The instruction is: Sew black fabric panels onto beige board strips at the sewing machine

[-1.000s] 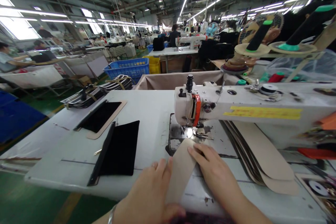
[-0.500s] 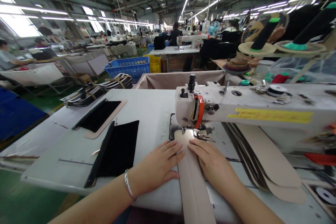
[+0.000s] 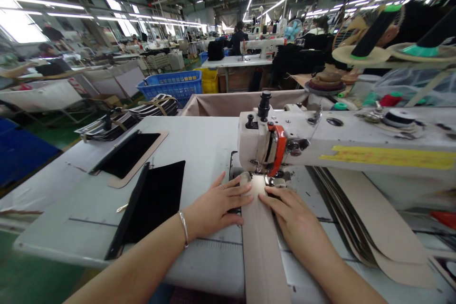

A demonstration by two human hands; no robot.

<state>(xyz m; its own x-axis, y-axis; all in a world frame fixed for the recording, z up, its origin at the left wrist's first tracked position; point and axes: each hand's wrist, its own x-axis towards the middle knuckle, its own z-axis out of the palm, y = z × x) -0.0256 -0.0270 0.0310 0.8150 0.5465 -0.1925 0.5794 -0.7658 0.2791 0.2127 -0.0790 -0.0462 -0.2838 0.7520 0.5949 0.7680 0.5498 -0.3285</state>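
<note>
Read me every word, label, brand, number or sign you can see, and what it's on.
None can be read.
Yellow tape on the sewing machine: faint marks, too blurred to read.
Ruler-like marks on the tabletop: any numbers are too small.
Red marks on pale cloth at left: too blurred to read.

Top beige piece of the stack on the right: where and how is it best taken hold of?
The top beige piece is probably best pinched at its rounded near end, the right hand coming from the person's side: that end lies clear of the sewing machine, whose arm hides the far end, and a lower piece juts beyond it.
</note>
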